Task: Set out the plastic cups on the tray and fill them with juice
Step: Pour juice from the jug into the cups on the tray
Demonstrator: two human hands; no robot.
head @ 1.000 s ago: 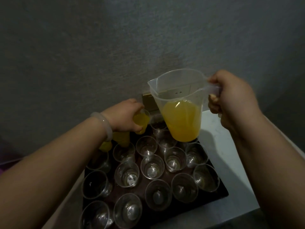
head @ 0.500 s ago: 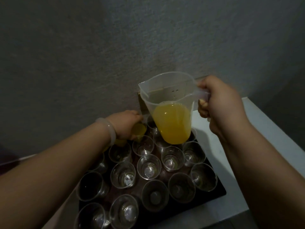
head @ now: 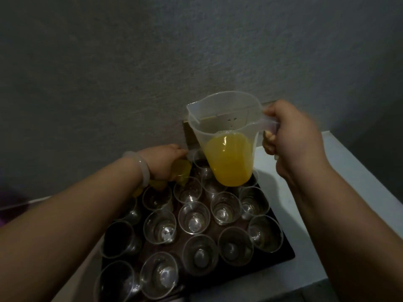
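A dark tray (head: 285,253) on a white table holds several clear plastic cups, most of them empty, such as one cup (head: 193,216) in the middle. My right hand (head: 290,136) grips the handle of a clear jug (head: 224,136) about half full of orange juice, held above the tray's far side. My left hand (head: 165,164) grips a juice-filled cup (head: 182,172) at the tray's far left. Two more filled cups (head: 156,184) stand partly hidden under my left wrist.
The white table (head: 340,188) extends to the right of the tray, with its front edge close below. A grey wall rises right behind the tray, with a socket plate (head: 226,118) seen through the jug. A bracelet sits on my left wrist.
My left hand has lowered the filled cup down toward the tray's far left. The jug in my right hand has shifted left and a little lower over the far cups.
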